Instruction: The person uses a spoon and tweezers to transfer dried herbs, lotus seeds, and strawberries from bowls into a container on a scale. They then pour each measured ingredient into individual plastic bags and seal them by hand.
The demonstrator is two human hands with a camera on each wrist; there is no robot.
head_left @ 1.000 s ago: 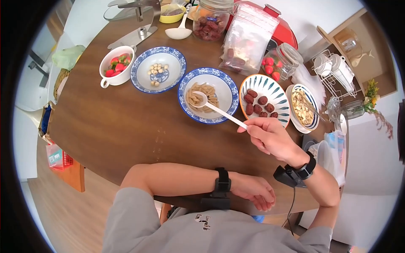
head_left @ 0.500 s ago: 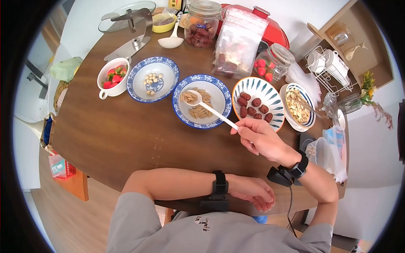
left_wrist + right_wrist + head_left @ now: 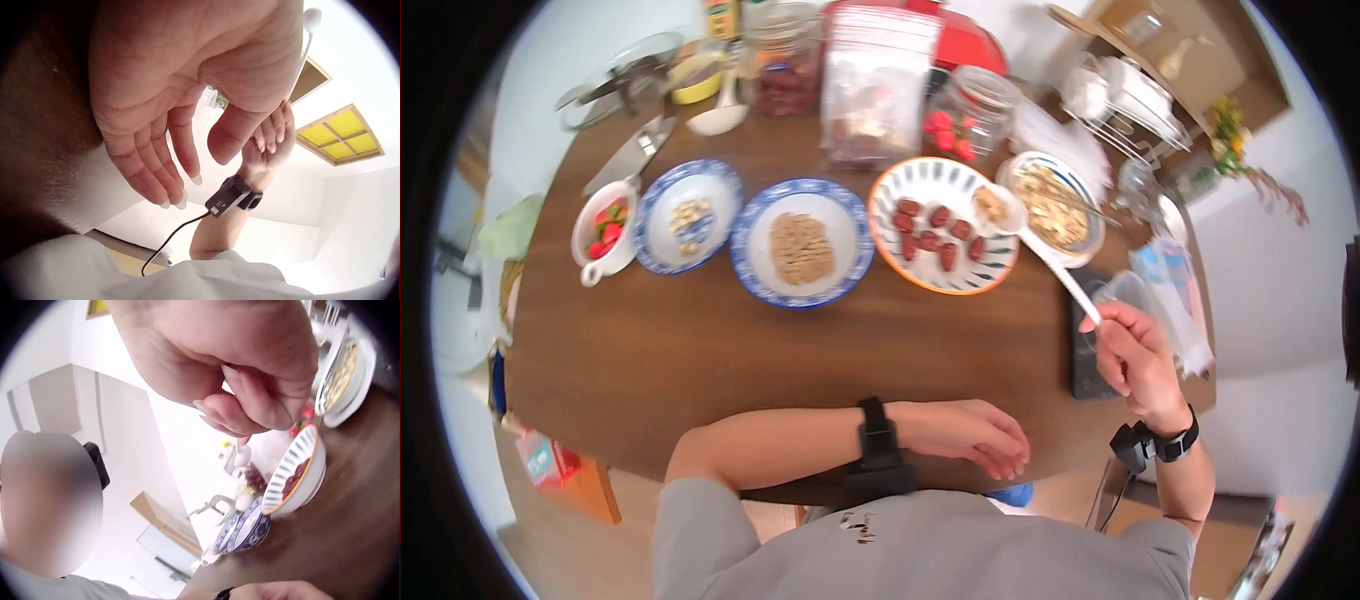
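A white spoon (image 3: 1055, 262) heaped with light brown pieces hangs over the right rim of the striped plate (image 3: 900, 262), which bears red dates (image 3: 947, 256). My right hand (image 3: 1142, 362) pinches its handle end, at the right over a black flat device (image 3: 1088, 350). In the right wrist view the hand (image 3: 244, 369) has its fingers curled. Similar pieces (image 3: 802, 248) lie in the blue-rimmed bowl (image 3: 750, 275). My left hand (image 3: 965, 436), fingers loosely bent, rests at the table's front edge and holds nothing; the left wrist view shows the hand (image 3: 187, 94) empty too.
A plate of pale slices (image 3: 1050, 205) stands right of the dates. At the left are a bowl of white balls (image 3: 655, 240) and a cup of strawberries (image 3: 582, 235). Jars, bags (image 3: 875, 90) and a ladle (image 3: 718, 120) line the back; plastic packaging (image 3: 1170, 290) lies right.
My right hand has carried the loaded spoon from the blue-rimmed bowl rightward, past the dates. The head view has shifted, and my left hand stays near the table's edge.
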